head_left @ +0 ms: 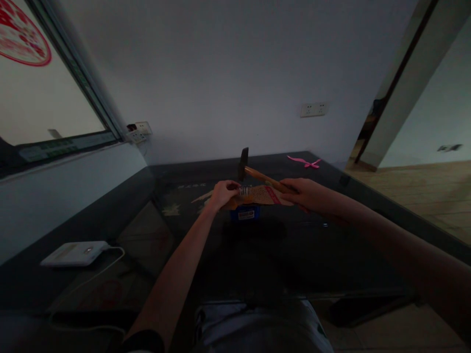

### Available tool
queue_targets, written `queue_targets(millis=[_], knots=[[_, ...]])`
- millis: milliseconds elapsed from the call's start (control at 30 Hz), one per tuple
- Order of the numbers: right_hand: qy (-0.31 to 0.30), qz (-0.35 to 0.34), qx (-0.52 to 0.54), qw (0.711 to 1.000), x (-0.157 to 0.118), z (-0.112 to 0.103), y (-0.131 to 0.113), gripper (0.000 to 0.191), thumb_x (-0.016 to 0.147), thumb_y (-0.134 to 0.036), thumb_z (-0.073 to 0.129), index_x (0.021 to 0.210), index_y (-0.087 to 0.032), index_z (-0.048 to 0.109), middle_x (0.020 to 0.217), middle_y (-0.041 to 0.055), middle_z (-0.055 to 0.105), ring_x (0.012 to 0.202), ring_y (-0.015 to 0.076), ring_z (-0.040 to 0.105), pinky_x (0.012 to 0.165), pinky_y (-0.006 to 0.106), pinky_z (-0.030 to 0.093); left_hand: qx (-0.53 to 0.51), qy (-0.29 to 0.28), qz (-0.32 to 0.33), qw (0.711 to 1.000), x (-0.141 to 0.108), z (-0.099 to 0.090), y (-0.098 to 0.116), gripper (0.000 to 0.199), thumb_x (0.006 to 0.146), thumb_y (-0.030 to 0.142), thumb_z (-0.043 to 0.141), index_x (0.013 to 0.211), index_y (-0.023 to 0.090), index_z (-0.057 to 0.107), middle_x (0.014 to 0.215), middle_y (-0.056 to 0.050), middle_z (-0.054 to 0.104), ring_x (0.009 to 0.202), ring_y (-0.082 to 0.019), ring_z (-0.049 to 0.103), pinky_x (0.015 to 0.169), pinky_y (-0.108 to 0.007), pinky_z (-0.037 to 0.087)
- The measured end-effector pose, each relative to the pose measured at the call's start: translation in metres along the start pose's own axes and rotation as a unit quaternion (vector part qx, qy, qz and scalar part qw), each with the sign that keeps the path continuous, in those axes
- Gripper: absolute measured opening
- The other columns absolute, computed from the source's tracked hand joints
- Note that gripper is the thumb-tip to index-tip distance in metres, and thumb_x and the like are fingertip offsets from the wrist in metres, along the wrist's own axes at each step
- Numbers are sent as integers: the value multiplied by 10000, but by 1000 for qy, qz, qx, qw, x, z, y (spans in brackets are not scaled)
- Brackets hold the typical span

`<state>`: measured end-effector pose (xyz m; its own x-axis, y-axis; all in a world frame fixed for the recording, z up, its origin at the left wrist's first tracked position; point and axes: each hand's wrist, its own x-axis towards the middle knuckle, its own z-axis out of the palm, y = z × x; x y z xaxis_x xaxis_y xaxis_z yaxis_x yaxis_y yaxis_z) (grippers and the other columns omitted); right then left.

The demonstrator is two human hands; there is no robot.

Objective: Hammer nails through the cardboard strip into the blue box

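My right hand [303,192] is closed around the wooden handle of a hammer [261,176], its dark head raised above the middle of the table. Under the hammer, a brown printed paper or cardboard piece [259,195] with a red band lies over a blue box [245,214] that has a white label. At the left end of this brown piece is my left hand [223,193], its fingers pinched near the piece's dark-striped part. Whatever small thing those fingertips may hold is too small to make out.
A white device [75,254] with a cable lies on the dark table [312,255] at the left. Pink scissors or a ribbon-like pink item [311,163] rests near the back right edge. Behind stands a wall with sockets [313,109].
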<state>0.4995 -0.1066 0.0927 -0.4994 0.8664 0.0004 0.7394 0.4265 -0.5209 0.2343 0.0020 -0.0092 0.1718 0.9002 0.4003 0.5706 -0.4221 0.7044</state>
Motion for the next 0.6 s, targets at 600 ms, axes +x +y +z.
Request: queue_targets(millis=[600], knots=[[-16,-53,-201,978,11,-12,-9,221,837,-288,444,920,-149,594,798,85,617,627,156,536,521,265,319,44,-6,-42,998,-3,4,9,168,714,225,651,843,133,708,835,-74,711,740,-178,640,699,-272,476]])
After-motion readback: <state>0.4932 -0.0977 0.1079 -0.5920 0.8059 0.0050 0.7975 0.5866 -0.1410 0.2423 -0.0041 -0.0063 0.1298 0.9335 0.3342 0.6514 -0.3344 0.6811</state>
